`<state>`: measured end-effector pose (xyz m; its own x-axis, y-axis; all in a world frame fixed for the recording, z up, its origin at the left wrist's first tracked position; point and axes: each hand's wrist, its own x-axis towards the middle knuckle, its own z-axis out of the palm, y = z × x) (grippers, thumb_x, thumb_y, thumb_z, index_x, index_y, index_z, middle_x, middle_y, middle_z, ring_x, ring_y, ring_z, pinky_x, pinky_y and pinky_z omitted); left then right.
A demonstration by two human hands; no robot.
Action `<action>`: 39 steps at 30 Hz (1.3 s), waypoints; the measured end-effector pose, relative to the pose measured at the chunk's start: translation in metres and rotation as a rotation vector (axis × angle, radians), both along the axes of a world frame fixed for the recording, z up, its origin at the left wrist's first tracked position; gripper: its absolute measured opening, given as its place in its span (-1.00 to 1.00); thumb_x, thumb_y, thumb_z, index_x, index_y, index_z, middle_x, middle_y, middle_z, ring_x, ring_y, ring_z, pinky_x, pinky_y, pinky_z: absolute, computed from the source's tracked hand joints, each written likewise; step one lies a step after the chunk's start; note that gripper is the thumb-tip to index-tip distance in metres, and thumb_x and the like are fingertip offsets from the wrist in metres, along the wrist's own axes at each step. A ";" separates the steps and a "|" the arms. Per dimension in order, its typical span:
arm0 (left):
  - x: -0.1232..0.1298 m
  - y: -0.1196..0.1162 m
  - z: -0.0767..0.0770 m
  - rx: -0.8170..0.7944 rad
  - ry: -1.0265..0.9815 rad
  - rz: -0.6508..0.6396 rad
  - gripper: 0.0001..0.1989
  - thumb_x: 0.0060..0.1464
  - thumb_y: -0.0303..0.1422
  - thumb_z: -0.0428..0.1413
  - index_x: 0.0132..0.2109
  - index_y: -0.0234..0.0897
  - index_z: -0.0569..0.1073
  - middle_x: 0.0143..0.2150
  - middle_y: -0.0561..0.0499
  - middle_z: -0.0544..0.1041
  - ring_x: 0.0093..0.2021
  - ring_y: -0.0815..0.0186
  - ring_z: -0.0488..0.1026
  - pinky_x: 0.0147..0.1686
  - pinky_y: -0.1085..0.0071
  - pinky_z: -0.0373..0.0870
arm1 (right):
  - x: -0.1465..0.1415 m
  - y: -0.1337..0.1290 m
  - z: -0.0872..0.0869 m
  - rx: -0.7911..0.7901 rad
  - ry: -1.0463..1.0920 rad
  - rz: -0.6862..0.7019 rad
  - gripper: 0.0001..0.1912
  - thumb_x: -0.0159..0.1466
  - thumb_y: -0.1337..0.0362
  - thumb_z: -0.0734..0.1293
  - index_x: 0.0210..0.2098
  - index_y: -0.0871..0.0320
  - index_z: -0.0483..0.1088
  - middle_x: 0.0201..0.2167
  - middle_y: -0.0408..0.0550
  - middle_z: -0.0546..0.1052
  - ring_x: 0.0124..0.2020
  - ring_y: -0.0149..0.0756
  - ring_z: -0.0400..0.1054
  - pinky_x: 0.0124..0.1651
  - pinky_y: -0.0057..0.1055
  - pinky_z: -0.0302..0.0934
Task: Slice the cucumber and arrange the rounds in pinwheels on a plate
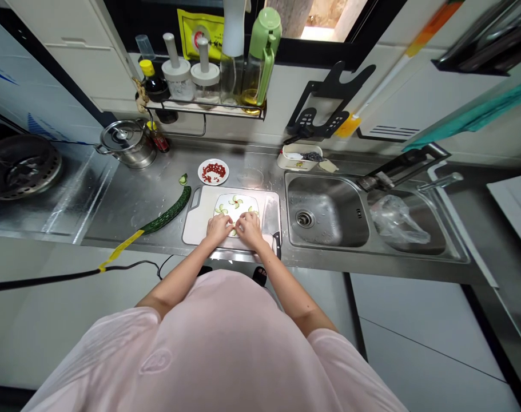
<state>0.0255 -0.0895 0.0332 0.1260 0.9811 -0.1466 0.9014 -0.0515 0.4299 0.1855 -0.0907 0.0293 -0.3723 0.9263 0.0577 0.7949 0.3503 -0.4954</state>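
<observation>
A white plate (pixel 227 201) with rounded corners lies on the white cutting board (pixel 192 228), carrying pale green cucumber slices (pixel 235 202) set in pinwheel shapes. Over its near side, my left hand (pixel 219 228) and my right hand (pixel 249 226) come together with bent, closed fingers. Their fingertips pinch at a cucumber slice (pixel 233 233) by the plate's near edge; the fingers partly cover it. Right of the plate, a cleaver (pixel 270 215) rests flat on the board, its dark handle towards me. A small round dish (pixel 213 172) of chopped red pieces stands behind the board.
A long cucumber (pixel 168 213) lies left of the board, near a cut cucumber end (pixel 183 179). A lidded steel pot (pixel 127 144) stands back left. On the right is a double sink (pixel 329 212) with a plastic bag (pixel 397 220). Bottles fill the wall rack (pixel 209 109).
</observation>
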 end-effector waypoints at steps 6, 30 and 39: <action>0.000 0.000 0.001 -0.013 -0.004 0.007 -0.85 0.06 -0.30 0.13 -0.19 -0.17 0.51 -0.19 -0.04 0.47 -0.10 0.20 0.40 -0.10 0.33 0.26 | -0.001 0.000 -0.004 0.009 -0.002 0.003 -0.90 0.24 0.29 0.27 -0.32 0.11 0.45 -0.08 0.05 0.34 0.05 -0.06 0.02 0.08 -0.12 0.00; -0.002 0.005 0.001 0.009 -0.045 -0.026 -0.84 0.04 -0.26 0.15 -0.21 -0.18 0.50 -0.22 -0.03 0.46 -0.15 0.23 0.39 -0.14 0.35 0.25 | 0.002 0.005 0.003 0.033 -0.032 -0.016 -0.92 0.22 0.27 0.29 -0.35 0.11 0.43 -0.09 0.03 0.37 0.04 -0.06 0.04 0.10 -0.09 -0.13; -0.001 0.004 0.000 0.004 -0.017 -0.026 -0.84 0.02 -0.28 0.17 -0.20 -0.17 0.50 -0.21 -0.03 0.46 -0.13 0.22 0.39 -0.13 0.34 0.24 | -0.001 0.002 -0.001 0.033 -0.047 -0.009 -0.92 0.21 0.26 0.30 -0.35 0.11 0.42 -0.08 0.02 0.36 0.05 -0.07 0.03 0.10 -0.09 -0.17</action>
